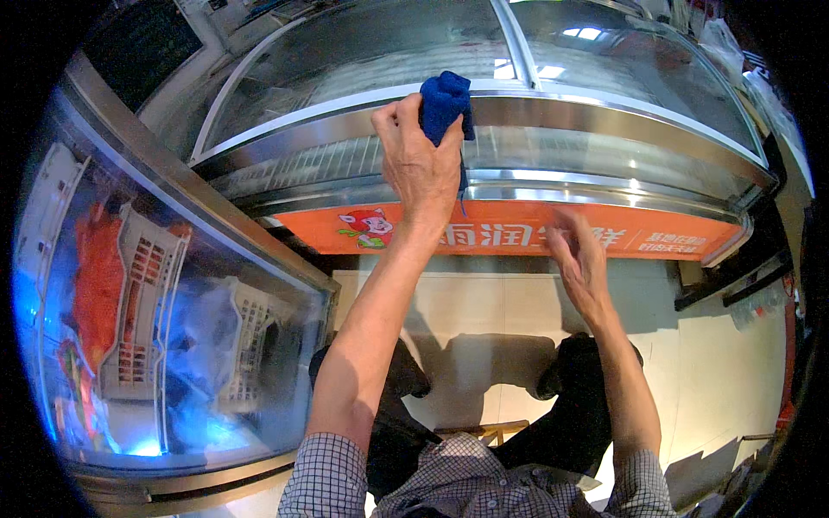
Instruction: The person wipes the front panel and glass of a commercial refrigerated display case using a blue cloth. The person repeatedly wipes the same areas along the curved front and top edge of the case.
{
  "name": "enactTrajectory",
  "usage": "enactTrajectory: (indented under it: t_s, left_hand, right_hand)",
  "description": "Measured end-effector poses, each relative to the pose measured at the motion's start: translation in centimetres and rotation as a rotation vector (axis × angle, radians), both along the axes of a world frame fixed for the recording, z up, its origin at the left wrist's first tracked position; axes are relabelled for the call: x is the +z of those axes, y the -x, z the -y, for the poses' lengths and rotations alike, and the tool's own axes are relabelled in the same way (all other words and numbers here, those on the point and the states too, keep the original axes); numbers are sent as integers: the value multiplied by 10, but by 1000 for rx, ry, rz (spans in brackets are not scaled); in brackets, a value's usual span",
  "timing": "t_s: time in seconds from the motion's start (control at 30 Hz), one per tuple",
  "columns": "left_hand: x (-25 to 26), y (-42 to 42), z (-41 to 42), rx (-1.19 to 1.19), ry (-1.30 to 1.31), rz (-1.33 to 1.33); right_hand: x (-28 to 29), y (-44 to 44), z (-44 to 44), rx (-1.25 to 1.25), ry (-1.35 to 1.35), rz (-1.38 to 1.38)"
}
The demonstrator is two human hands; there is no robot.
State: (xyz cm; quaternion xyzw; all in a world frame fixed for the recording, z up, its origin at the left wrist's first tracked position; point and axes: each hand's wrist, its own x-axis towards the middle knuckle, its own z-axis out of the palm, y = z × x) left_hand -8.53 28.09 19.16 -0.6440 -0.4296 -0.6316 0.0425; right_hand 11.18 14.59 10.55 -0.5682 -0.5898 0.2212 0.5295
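Note:
My left hand (421,155) grips a bunched dark blue cloth (445,107) at the metal rail (570,113) of a glass display case. Part of the cloth hangs below the palm, over the lower glass front (324,158). My right hand (578,252), slightly blurred, is held in front of the case's orange printed panel (414,226). Its fingers point up and nothing shows in them. Whether it touches the panel cannot be told. A cartoon figure and white writing are on the panel, partly hidden by my left wrist and right hand.
At the left stands a glass-topped chest freezer (311,265) with plastic baskets (139,311) and bagged goods inside. Above the rail are the case's large glass panes (375,52). Dark legs of a stand (745,278) are at the right. Tiled floor (518,298) lies below; a wooden stool (492,430) is under me.

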Motion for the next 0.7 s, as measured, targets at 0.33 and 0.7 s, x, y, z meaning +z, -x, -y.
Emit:
enactTrajectory:
  t_s: [0.33,0.7]
  left_hand:
    - [-10,136,-38,177,23,85]
    - [-12,306,-89,557,221,207]
  right_hand:
    - [-62,-27,9,168,332,104]
    - [-60,-10,13,400,436,357]
